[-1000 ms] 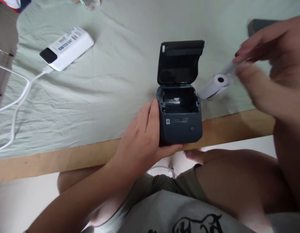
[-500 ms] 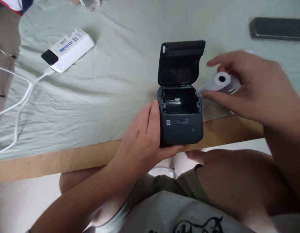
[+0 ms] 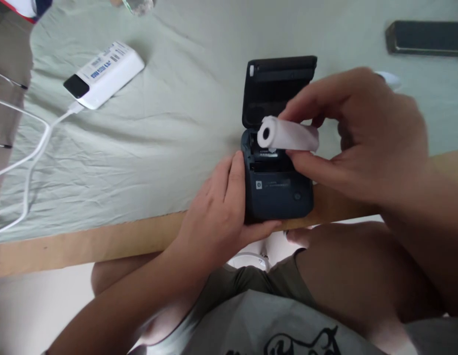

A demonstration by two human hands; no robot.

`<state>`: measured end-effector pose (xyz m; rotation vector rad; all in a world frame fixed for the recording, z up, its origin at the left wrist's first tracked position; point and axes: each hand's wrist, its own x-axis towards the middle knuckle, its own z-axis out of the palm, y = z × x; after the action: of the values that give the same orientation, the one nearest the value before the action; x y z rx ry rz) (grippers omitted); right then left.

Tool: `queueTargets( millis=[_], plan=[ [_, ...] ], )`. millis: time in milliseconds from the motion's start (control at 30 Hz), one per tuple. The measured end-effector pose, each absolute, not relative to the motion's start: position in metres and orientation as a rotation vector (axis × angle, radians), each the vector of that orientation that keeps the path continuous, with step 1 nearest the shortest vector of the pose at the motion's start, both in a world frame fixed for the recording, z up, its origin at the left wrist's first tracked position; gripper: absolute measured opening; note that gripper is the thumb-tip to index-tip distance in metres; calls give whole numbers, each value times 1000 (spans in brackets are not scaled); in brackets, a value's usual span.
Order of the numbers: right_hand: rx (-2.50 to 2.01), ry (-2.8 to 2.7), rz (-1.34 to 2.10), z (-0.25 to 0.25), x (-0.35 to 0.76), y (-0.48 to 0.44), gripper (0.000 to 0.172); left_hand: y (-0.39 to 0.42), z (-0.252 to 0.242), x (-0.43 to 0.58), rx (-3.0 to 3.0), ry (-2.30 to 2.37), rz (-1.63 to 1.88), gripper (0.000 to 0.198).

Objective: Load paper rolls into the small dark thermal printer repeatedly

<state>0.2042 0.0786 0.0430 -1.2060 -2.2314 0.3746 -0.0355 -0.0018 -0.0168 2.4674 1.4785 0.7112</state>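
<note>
Right hand [image 3: 377, 133] pinches a white cylindrical paper roll [image 3: 296, 136], jutting left from its fingertips, above a lid-up, dark blue-grey plastic box-shaped device [image 3: 273, 203] cupped by left hand [image 3: 219, 204]. Roll likely light, firm, smooth (outer layer might crease); grip mid-barrel, gently.

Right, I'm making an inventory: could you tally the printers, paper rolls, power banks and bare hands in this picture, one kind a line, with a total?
Printer: 1
Paper roll: 1
Power bank: 1
Hands: 2, left hand and right hand
Total: 5
</note>
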Motion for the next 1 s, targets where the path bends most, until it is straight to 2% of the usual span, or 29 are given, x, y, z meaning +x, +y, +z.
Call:
queueTargets(
  millis=[100,167,267,433,533,667,767,867,1000],
  plan=[
    [-1209,-2295,328,40,201,84,17,-2,-20,-38,2451,1462,757,125],
    [-1203,-2301,391,39,201,89,12,-3,-22,-38,2458,1477,786,126],
    [-1185,-2284,501,38,202,93,11,-3,-21,-35,2489,1484,787,128],
    [-1050,-2306,457,48,205,90,15,-5,-19,-33,2456,1458,831,128],
    [-931,-2380,557,52,209,90,18,-5,-17,-36,2383,1397,877,117],
    [-685,-2476,639,50,215,92,17,-3,-11,-40,2399,1345,789,91],
    [-845,-2363,472,47,217,88,20,-2,-8,-41,2384,1340,729,85],
    [-1093,-2143,208,40,218,86,9,-2,-6,-40,2373,1346,741,81],
    [-1132,-2138,273,29,221,89,35,-2,-5,-40,2387,1323,722,64]
  ],
)
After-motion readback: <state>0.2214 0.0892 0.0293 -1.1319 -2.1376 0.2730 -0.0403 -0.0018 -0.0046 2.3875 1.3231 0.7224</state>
